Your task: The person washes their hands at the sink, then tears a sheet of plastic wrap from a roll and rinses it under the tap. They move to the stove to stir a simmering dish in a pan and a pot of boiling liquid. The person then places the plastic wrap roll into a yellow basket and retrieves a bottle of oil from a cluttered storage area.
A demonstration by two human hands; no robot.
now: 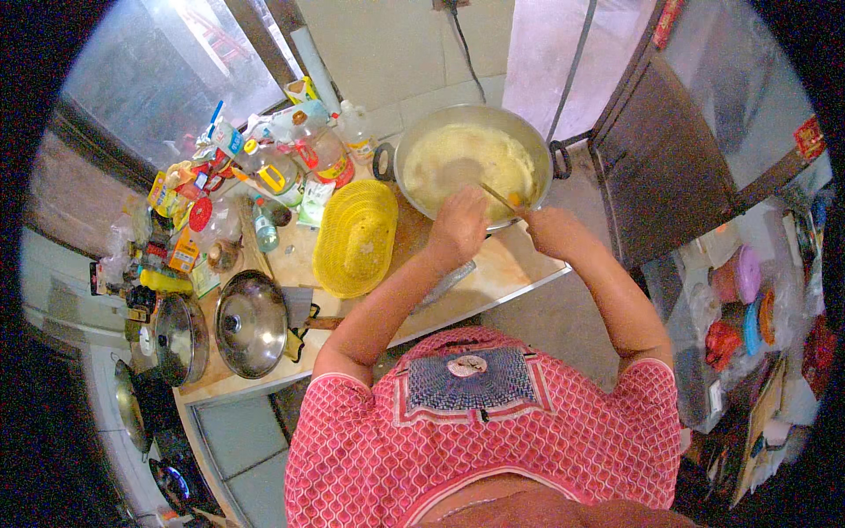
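Observation:
A wide two-handled metal pot stands at the counter's far right end, holding a pale yellow mass, soft or liquid. At its near rim, my right hand is closed on the end of a thin-handled stirring utensil. The utensil's head is a brownish blur over the mass. My left hand hangs over the near left part of the pot, close beside the handle. Its fingers are blurred and partly hidden, so what they hold cannot be told. A small orange spot shows in the mass near the right hand.
Left of the pot lies a yellow plastic basket. Several bottles, including an oil bottle, and packets crowd the back left. A cleaver and a metal lid sit near the front edge. A dark door stands at right.

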